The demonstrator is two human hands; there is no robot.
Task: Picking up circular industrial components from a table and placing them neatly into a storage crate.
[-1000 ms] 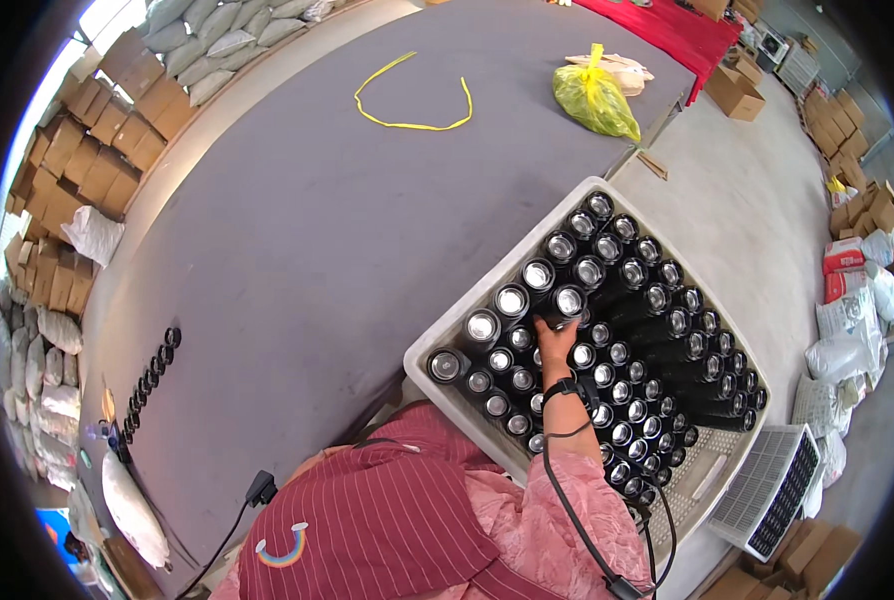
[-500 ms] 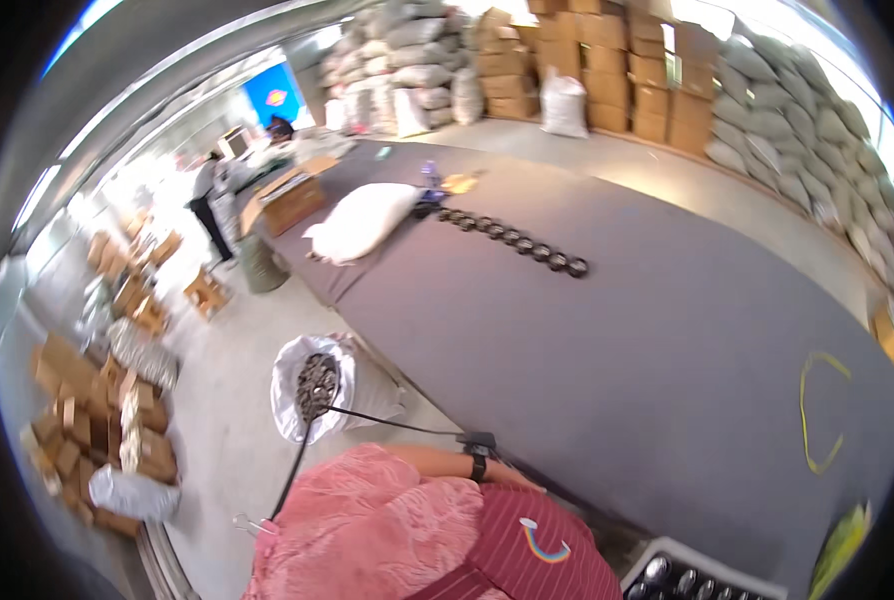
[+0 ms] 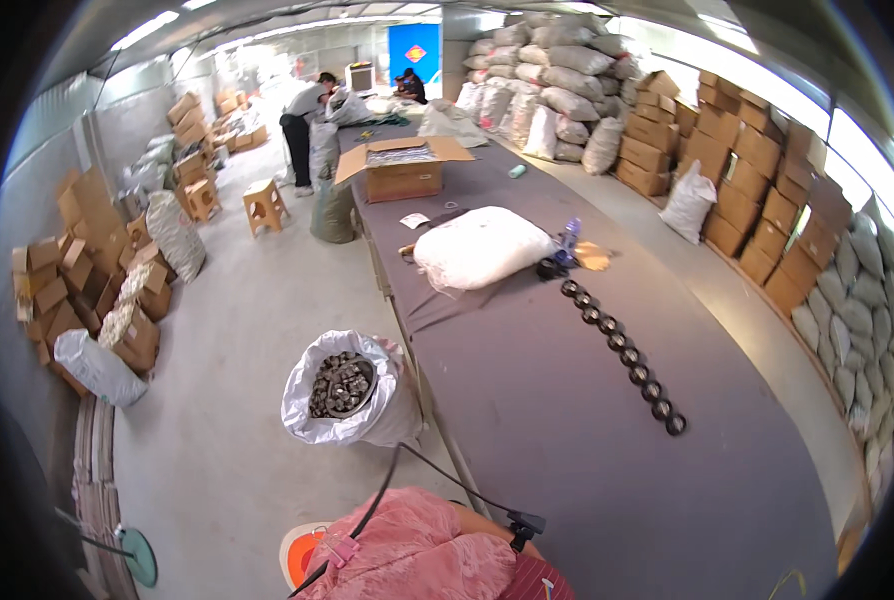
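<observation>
My left arm, in a pink sleeve point(image 3: 417, 545), crosses the lower edge beside the grey table point(image 3: 587, 480). A black strap with a small black device point(image 3: 524, 525) is on its wrist. Only a sliver of my left hand point(image 3: 535, 551) shows past the strap, its fingers hidden. My right hand is out of view. Ahead on the left, an open white sack point(image 3: 392, 405) stands on the floor, with a bowl of dark metal pieces point(image 3: 349, 385) inside. On the table, a row of black rings point(image 3: 622, 345) runs toward me from a full white bag point(image 3: 482, 247).
Further along the table are an open cardboard box point(image 3: 404, 180) and a purple bottle point(image 3: 570, 235). A wooden stool point(image 3: 265, 207) and a green sack point(image 3: 333, 215) stand left of it. Another person point(image 3: 302, 120) is at the far end. Cartons point(image 3: 757, 155) and stacked sacks point(image 3: 872, 310) line the right wall.
My view has swung left and up toward the far end of the room. The tray of dark shiny pieces and most of the yellow loop have left the view. My left hand is now mostly hidden.
</observation>
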